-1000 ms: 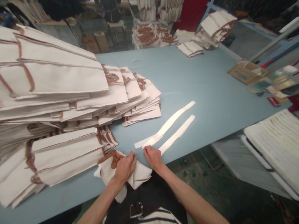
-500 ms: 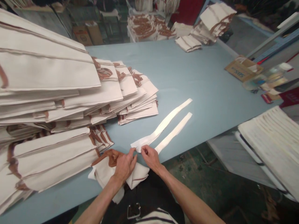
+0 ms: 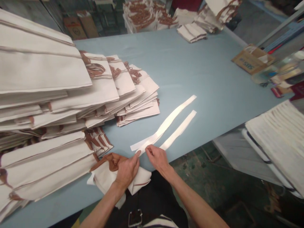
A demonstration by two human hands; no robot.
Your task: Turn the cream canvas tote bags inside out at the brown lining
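Two white fabric strips lie slantwise on the pale blue table, a longer strip and a shorter strip beside it. My right hand pinches the near end of the longer strip with its fingertips. My left hand lies flat with fingers stretched out on a folded cream bag with a brown handle at the table's near edge. Its fingertips touch the same strip end.
Tall slanting stacks of folded cream bags with brown handles fill the left side. More stacks and a small folded pile sit at the far end. A cardboard box and a pile of cream sheets stand right.
Both hands held the strip's near end half a second ago; now my left fingers have flattened onto the bag and the strip end lies lower on the table. The view has shifted slightly.
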